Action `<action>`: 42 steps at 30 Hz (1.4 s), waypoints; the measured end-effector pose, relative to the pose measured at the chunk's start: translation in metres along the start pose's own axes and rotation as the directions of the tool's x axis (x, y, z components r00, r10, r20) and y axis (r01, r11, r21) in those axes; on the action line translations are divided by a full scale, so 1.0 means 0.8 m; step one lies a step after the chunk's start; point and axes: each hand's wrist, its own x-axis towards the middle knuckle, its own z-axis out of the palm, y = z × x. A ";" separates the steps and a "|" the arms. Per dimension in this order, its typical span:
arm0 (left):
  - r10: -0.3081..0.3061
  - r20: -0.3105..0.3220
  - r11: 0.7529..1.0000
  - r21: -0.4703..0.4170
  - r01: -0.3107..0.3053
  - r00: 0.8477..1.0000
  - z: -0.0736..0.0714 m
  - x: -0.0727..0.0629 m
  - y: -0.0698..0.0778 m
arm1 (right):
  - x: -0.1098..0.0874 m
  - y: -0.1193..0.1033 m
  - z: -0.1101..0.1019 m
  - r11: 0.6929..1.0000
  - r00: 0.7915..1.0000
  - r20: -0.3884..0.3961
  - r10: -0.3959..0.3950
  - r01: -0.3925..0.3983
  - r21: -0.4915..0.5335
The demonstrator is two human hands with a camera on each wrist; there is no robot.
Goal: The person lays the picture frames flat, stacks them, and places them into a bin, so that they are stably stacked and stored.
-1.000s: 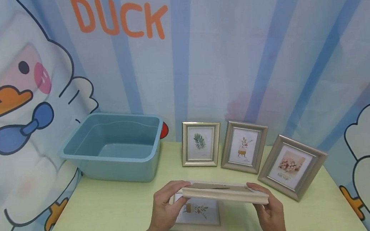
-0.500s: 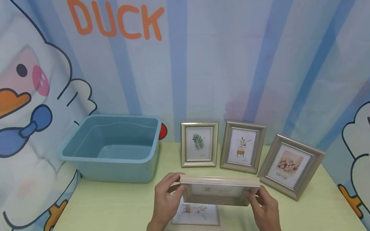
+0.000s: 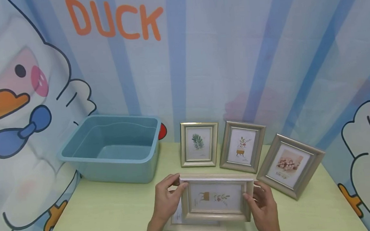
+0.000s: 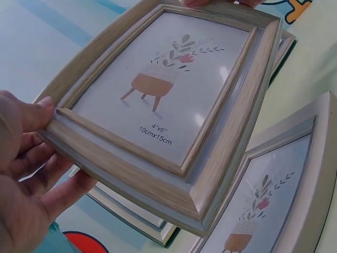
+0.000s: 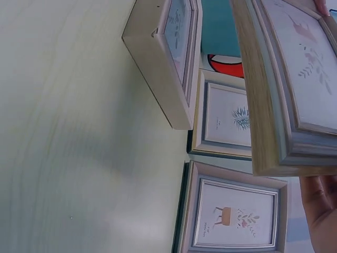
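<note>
Both hands hold one picture frame by its short ends, its printed face with a plant in an orange pot tilted up toward the head camera. At its left end the left hand pinches the rim, thumb on the front and fingers behind. The right hand grips the other end, its thumb on the front border. Below the held frame a second picture frame lies on the table, partly covered. In the left wrist view the held frame shows its wood-grain border and the print "4x6".
Three picture frames stand along the back: a leaf print, a potted plant print and a pink flower print. A blue-green plastic tub stands at the back left. A duck-patterned curtain hangs behind the pale green table.
The held frame has turned from nearly edge-on to face the head camera, passing through a steep tilt. Both hands keep hold of its ends. The standing frames and tub stay put.
</note>
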 end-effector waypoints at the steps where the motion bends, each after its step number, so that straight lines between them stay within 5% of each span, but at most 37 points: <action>1: -0.022 -0.003 1.000 0.000 0.022 1.000 0.000 0.000 0.000 | 0.000 0.000 -0.001 1.000 1.000 0.006 -0.003 0.003 0.000; 12: -0.107 -0.020 0.994 -0.011 0.107 0.994 -0.003 0.003 -0.012 | 0.011 -0.003 -0.019 0.997 0.979 0.197 0.055 -0.043 -0.063; 18: -0.124 -0.013 0.992 -0.041 0.123 0.992 -0.008 0.005 -0.012 | 0.015 0.001 -0.037 0.993 0.896 0.430 0.112 -0.090 -0.070; 22: -0.161 -0.001 0.986 -0.035 0.161 0.987 -0.010 0.006 -0.014 | 0.016 0.007 -0.044 0.998 0.830 0.557 0.043 -0.056 0.006; 28: -0.259 0.037 0.964 -0.048 0.260 0.965 -0.013 0.007 -0.017 | 0.018 0.012 -0.049 0.994 0.778 0.628 -0.008 -0.062 0.090; 35: -0.367 0.045 0.915 -0.165 0.369 0.929 -0.013 0.008 -0.017 | 0.019 0.016 -0.054 0.946 0.713 0.692 0.112 -0.290 0.145; 42: -0.456 -0.014 0.850 -0.304 0.430 0.890 -0.009 0.006 -0.019 | 0.017 0.019 -0.051 0.923 0.702 0.704 0.109 -0.334 0.190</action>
